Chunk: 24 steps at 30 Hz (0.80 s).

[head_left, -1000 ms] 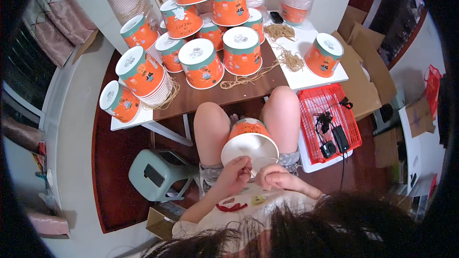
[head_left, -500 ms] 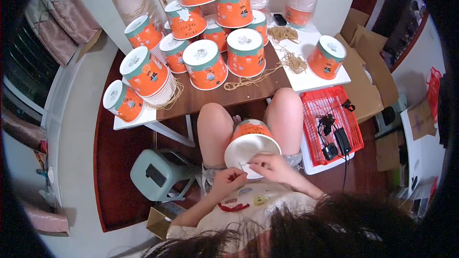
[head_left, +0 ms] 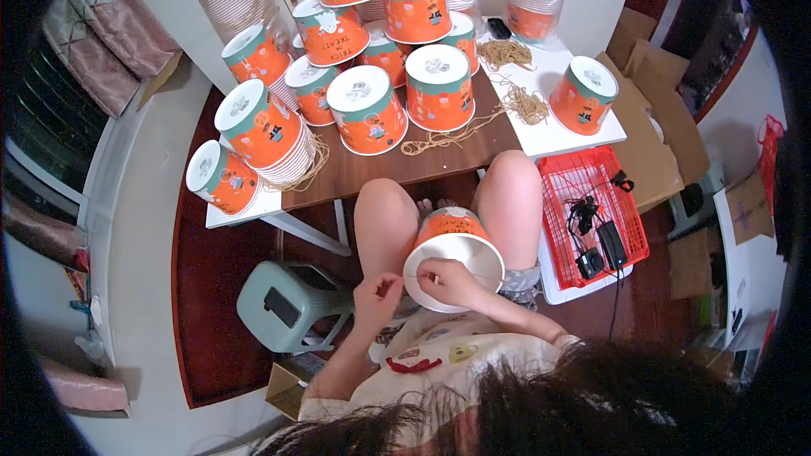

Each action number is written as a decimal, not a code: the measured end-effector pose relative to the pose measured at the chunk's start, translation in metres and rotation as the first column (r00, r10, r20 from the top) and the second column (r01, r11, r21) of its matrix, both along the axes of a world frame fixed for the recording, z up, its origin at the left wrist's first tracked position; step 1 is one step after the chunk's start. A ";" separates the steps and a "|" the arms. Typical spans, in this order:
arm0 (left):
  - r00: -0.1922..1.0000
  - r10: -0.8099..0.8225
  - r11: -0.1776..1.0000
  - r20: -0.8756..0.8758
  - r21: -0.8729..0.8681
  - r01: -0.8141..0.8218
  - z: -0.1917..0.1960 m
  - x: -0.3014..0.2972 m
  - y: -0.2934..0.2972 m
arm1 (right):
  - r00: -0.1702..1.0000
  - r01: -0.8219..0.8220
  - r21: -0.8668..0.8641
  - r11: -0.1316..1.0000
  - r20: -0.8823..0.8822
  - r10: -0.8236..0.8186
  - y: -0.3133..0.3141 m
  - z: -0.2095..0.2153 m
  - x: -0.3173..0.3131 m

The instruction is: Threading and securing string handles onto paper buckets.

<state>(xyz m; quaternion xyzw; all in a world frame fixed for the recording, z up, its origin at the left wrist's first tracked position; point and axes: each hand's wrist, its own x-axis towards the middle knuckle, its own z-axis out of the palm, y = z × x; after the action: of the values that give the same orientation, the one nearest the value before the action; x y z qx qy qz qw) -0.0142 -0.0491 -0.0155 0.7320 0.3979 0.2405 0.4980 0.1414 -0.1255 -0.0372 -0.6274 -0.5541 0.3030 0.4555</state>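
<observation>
An orange paper bucket (head_left: 456,241) with a green band lies tilted between my knees, its white open mouth facing me. My right hand (head_left: 448,284) is closed in a pinch over the bucket's mouth. At the left edge of the rim, my left hand (head_left: 379,297) is pinched too. A thin pale cord (head_left: 407,276) runs between the fingertips of both hands. Past my right hand, a faint strand crosses the inside of the bucket. How the cord joins the bucket cannot be made out.
Upside-down orange buckets (head_left: 367,114) are stacked on the brown table (head_left: 363,169). Tan cord bundles (head_left: 525,107) lie on its white right part near a lone bucket (head_left: 585,97). A red crate (head_left: 634,228) with black adapters stands right; a green stool (head_left: 253,308) stands left.
Both hands have risen a little toward the bucket's far rim, and my left hand has shifted left. The cord between them is drawn out straighter.
</observation>
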 end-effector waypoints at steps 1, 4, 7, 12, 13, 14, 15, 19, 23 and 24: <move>1.000 -0.004 1.000 -0.003 0.000 0.004 -0.004 -0.001 0.003 | 0.999 -0.006 0.029 1.000 0.032 0.005 0.001 -0.003 0.000; 0.999 0.018 0.991 0.041 0.131 -0.023 -0.022 -0.005 0.012 | 0.997 0.001 0.026 1.000 0.083 -0.003 0.006 -0.003 -0.003; 1.000 0.000 0.993 0.027 0.117 -0.003 -0.026 -0.005 0.014 | 0.995 0.038 -0.003 0.999 0.097 -0.038 0.007 0.000 -0.002; 0.999 -0.019 0.982 0.046 0.190 0.010 -0.026 -0.001 0.016 | 0.990 0.074 0.032 0.997 0.116 -0.077 0.011 -0.003 -0.001; 0.999 -0.020 0.982 0.046 0.190 0.011 -0.027 -0.001 0.016 | 0.990 0.078 0.020 0.997 0.118 -0.080 0.012 -0.003 -0.001; 0.999 -0.024 0.984 0.033 0.175 0.018 -0.028 -0.001 0.017 | 0.990 0.079 0.020 0.997 0.118 -0.080 0.012 -0.003 -0.001; 0.999 -0.028 0.987 0.021 0.160 0.024 -0.028 -0.001 0.017 | 0.987 0.084 0.020 0.996 0.135 -0.086 0.012 -0.002 -0.001; 0.999 -0.037 0.986 -0.009 0.163 0.038 -0.027 0.001 0.016 | 0.985 0.086 -0.027 0.996 0.151 -0.081 0.012 -0.003 0.001; 0.998 -0.057 0.977 0.019 0.207 0.052 -0.026 0.002 0.017 | 0.983 0.085 -0.023 0.996 0.163 -0.080 0.012 -0.002 0.001; 0.998 -0.064 0.980 0.015 0.191 0.061 -0.025 0.003 0.017 | 0.986 0.082 -0.007 0.997 0.149 -0.080 0.012 -0.001 0.001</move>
<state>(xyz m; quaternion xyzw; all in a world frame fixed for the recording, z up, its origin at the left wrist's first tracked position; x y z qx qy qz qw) -0.0117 -0.0325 -0.0407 0.7859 0.3447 0.2693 0.4371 0.1421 -0.1135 -0.0380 -0.6733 -0.5583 0.2403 0.4210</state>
